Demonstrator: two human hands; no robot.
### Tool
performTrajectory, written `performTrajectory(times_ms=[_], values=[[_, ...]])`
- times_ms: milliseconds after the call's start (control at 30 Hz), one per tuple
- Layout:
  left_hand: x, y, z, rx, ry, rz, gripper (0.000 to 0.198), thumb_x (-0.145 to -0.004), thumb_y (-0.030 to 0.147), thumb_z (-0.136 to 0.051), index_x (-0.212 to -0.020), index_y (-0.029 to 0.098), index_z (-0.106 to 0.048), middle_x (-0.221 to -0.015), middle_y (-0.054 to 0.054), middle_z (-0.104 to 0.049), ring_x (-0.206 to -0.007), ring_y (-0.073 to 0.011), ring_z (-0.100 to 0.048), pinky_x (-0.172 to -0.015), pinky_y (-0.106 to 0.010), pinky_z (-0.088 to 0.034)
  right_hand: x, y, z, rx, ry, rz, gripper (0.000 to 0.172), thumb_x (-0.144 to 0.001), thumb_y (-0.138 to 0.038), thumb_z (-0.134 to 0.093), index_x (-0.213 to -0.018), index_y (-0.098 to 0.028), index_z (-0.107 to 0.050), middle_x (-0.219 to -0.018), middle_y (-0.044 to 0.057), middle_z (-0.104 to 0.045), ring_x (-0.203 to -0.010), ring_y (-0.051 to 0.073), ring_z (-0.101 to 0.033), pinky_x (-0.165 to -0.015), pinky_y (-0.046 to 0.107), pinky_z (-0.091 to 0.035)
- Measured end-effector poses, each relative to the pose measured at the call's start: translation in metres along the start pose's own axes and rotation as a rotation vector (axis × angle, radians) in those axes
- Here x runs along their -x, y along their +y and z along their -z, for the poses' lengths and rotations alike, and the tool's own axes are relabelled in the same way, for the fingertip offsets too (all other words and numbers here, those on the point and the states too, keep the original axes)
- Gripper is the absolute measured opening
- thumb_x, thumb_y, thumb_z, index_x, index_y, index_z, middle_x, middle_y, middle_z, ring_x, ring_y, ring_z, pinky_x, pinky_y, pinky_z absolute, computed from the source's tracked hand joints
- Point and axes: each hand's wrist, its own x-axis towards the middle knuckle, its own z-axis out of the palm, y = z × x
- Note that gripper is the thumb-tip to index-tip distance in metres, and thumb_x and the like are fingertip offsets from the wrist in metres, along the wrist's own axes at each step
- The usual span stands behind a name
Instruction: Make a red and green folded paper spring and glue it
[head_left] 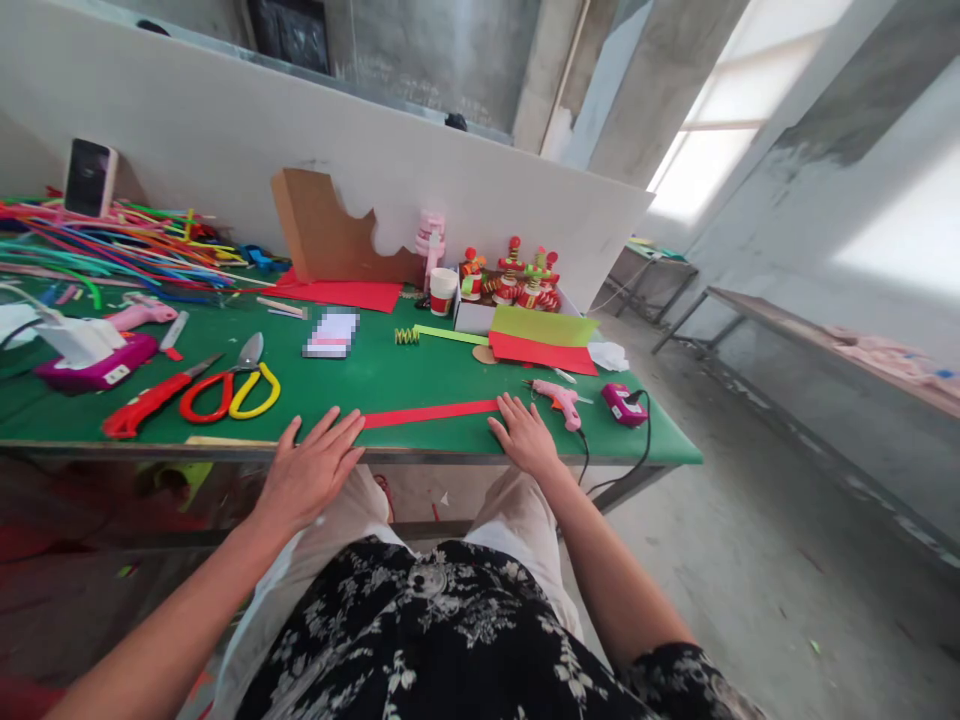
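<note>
A long red strip (431,413) lies flat on the green tabletop near its front edge. On its left end rest the fingers of my left hand (311,468), stretched out flat. My right hand (526,436) lies over the strip's right end with its fingers spread. Just right of that hand is a pink glue gun (559,398). Left of my left hand are scissors (232,385) with one red and one yellow handle, and a red-handled cutter (154,402). Farther back, a coiled yellow-green spring (407,337) sits beside a light green strip (450,335).
Red and green sheets (544,350) lie before a box of small decorated figures (517,285), with a paper cup (442,292) beside it. Pipe cleaners (127,250) heap at back left near a phone (90,178). Purple power sockets (625,405) with cords stand at both sides.
</note>
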Motion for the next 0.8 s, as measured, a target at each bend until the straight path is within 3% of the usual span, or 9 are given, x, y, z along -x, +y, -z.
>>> performTrajectory(times_ms=[233, 367, 433, 533, 600, 667, 733, 800], values=[[0.000, -0.004, 0.005, -0.020, -0.038, -0.046, 0.055, -0.098, 0.038, -0.026, -0.144, 0.021, -0.052, -0.151, -0.010, -0.050, -0.143, -0.0309, -0.041, -0.115, -0.059, -0.026, 0.000, -0.003, 0.001, -0.025, -0.004, -0.014, 0.060, -0.103, -0.049, -0.030, -0.153, -0.017, -0.038, -0.158, 0.010, -0.038, -0.150, 0.027, -0.031, -0.122, 0.051, -0.017], [0.007, -0.022, 0.025, -0.126, -0.067, 0.039, 0.057, -0.097, 0.040, -0.027, -0.134, 0.012, -0.059, -0.143, -0.018, -0.058, -0.135, -0.0386, -0.049, -0.111, -0.064, -0.029, 0.001, -0.001, -0.003, -0.052, 0.035, -0.013, 0.066, -0.101, -0.055, -0.032, -0.154, -0.017, -0.035, -0.159, 0.012, -0.037, -0.150, 0.030, -0.030, -0.122, 0.053, -0.015], [0.004, -0.035, 0.037, -0.181, -0.084, 0.117, 0.056, -0.098, 0.042, -0.025, -0.128, 0.011, -0.062, -0.137, -0.018, -0.062, -0.127, -0.0407, -0.055, -0.106, -0.065, -0.035, 0.003, 0.000, -0.005, -0.080, 0.060, -0.023, 0.073, -0.099, -0.058, -0.035, -0.155, -0.012, -0.032, -0.159, 0.016, -0.035, -0.150, 0.032, -0.029, -0.122, 0.053, -0.015], [-0.018, -0.043, 0.048, -0.200, -0.170, 0.088, 0.052, -0.098, 0.045, -0.031, -0.113, 0.012, -0.067, -0.122, -0.017, -0.070, -0.117, -0.0404, -0.060, -0.093, -0.056, -0.047, 0.004, -0.002, -0.003, -0.193, 0.132, -0.059, 0.074, -0.097, -0.054, -0.044, -0.152, -0.005, -0.037, -0.158, 0.021, -0.036, -0.150, 0.035, -0.028, -0.123, 0.051, -0.015], [-0.044, -0.037, 0.049, -0.253, -0.259, 0.048, 0.045, -0.095, 0.048, -0.039, -0.099, 0.014, -0.068, -0.104, -0.015, -0.073, -0.105, -0.0391, -0.064, -0.086, -0.050, -0.049, 0.003, -0.009, -0.001, -0.388, 0.216, -0.073, 0.063, -0.097, -0.048, -0.046, -0.146, -0.008, -0.047, -0.155, 0.019, -0.043, -0.147, 0.034, -0.033, -0.122, 0.050, -0.021], [-0.073, -0.024, 0.044, -0.271, -0.325, 0.038, 0.036, -0.093, 0.046, -0.045, -0.095, 0.017, -0.065, -0.093, -0.013, -0.073, -0.097, -0.0353, -0.065, -0.078, -0.042, -0.049, -0.003, -0.022, 0.001, -0.713, 0.247, -0.096, 0.050, -0.097, -0.046, -0.047, -0.135, -0.015, -0.060, -0.142, 0.015, -0.059, -0.134, 0.031, -0.052, -0.114, 0.047, -0.038], [-0.099, -0.008, 0.039, -0.259, -0.361, 0.036, 0.022, -0.089, 0.034, -0.050, -0.094, 0.018, -0.064, -0.096, -0.013, -0.072, -0.098, -0.0331, -0.065, -0.075, -0.038, -0.048, -0.015, -0.039, 0.000, -1.123, 0.103, -0.162, 0.041, -0.096, -0.046, -0.049, -0.119, -0.019, -0.069, -0.121, 0.013, -0.072, -0.109, 0.028, -0.068, -0.095, 0.044, -0.055], [-0.118, 0.005, 0.036, -0.256, -0.442, 0.010, 0.017, -0.087, 0.021, -0.046, -0.088, 0.019, -0.062, -0.096, -0.013, -0.071, -0.098, -0.0318, -0.065, -0.074, -0.036, -0.046, -0.033, -0.055, -0.002, -1.527, -0.133, -0.274, 0.038, -0.097, -0.045, -0.049, -0.109, -0.014, -0.069, -0.111, 0.015, -0.073, -0.090, 0.024, -0.073, -0.082, 0.040, -0.060]])
